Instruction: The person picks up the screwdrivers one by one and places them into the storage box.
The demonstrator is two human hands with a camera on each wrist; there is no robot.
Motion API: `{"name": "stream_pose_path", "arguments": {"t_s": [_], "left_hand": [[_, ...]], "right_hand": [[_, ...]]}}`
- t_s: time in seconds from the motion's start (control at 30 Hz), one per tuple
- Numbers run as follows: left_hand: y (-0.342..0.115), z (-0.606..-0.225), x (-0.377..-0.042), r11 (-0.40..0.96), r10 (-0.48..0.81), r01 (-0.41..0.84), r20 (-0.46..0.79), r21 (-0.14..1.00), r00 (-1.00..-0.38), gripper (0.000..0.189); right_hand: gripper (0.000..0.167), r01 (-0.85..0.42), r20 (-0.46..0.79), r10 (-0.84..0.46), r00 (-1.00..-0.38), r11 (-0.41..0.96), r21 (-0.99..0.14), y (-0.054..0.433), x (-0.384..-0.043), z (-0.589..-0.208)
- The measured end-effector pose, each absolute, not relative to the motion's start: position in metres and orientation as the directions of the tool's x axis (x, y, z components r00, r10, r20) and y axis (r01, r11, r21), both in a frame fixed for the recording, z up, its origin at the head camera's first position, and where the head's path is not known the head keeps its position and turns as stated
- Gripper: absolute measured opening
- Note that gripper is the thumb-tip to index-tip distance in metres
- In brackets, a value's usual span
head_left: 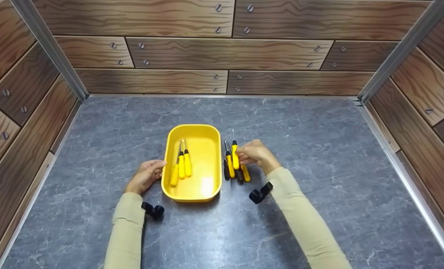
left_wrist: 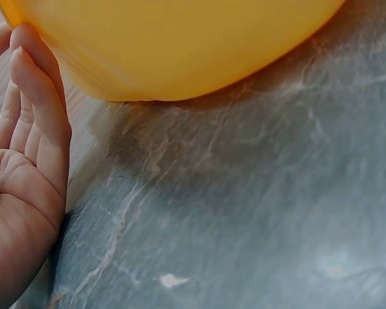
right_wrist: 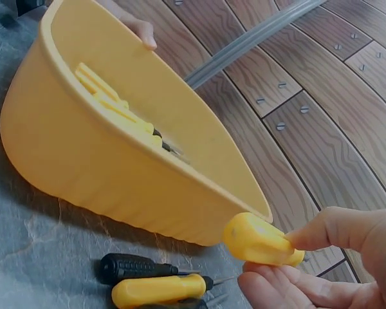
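Observation:
A yellow plastic tub [head_left: 192, 194] stands on the grey marbled surface. Three yellow-handled screwdrivers [head_left: 182, 166] lie side by side in its left half. My left hand [head_left: 146, 175] grips the tub's left rim; in the right wrist view a fingertip [right_wrist: 145, 35] hooks over that rim. Just right of the tub, my right hand [head_left: 257, 153] pinches a screwdriver with a yellow handle [right_wrist: 257, 239] between thumb and fingers, its shaft pointing away from me. Beneath it lies a loose group of screwdrivers with yellow [right_wrist: 157, 291] and black handles [right_wrist: 132, 268], partly covered by the hand.
Wood-patterned panels [head_left: 229, 54] wall in the marbled surface [head_left: 319, 142] at the back and sides. Metal strips [head_left: 404, 52] run along the corners. Small black wrist cameras [head_left: 261, 193] are strapped over the beige sleeves [head_left: 300, 209].

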State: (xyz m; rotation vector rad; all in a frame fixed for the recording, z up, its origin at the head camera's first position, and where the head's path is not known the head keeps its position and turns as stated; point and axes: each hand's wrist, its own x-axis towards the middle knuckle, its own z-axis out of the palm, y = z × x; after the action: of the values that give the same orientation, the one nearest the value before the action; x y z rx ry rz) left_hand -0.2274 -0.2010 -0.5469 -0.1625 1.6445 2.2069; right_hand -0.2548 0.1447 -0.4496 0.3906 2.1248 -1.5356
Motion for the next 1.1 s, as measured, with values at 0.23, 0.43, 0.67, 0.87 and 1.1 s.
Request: {"name": "stream_pose_path", "arguments": {"t_s": [0.23,0.43,0.67,0.87,1.1], "left_hand": [[-0.202,-0.548,-0.227,-0.246,0.23,-0.366,-0.313,0.897,-0.921,0.018],[-0.203,-0.548,-0.226,-0.248,0.23,-0.369,-0.316,0.896,-0.921,0.018],[-0.202,-0.548,-0.226,-0.25,0.24,-0.364,-0.307,0.897,-0.921,0.02],[-0.202,-0.548,-0.228,-0.242,0.243,-0.38,-0.324,0.893,-0.914,0.015],[-0.201,-0.548,-0.228,-0.256,0.245,-0.368,-0.309,0.894,-0.919,0.02]], "right_hand": [[0.036,0.499,-0.549,-0.063,-0.833,0.343,-0.796,0.137,-0.255,-0.446],[0.018,0.475,-0.528,-0.098,-0.844,0.32,-0.819,0.129,-0.254,-0.443],[0.004,0.461,-0.517,-0.116,-0.848,0.322,-0.827,0.119,-0.255,-0.44],[0.028,0.455,-0.514,-0.122,-0.849,0.327,-0.829,0.111,-0.255,-0.435],[0.028,0.45,-0.517,-0.13,-0.846,0.347,-0.823,0.104,-0.255,-0.433]]}}
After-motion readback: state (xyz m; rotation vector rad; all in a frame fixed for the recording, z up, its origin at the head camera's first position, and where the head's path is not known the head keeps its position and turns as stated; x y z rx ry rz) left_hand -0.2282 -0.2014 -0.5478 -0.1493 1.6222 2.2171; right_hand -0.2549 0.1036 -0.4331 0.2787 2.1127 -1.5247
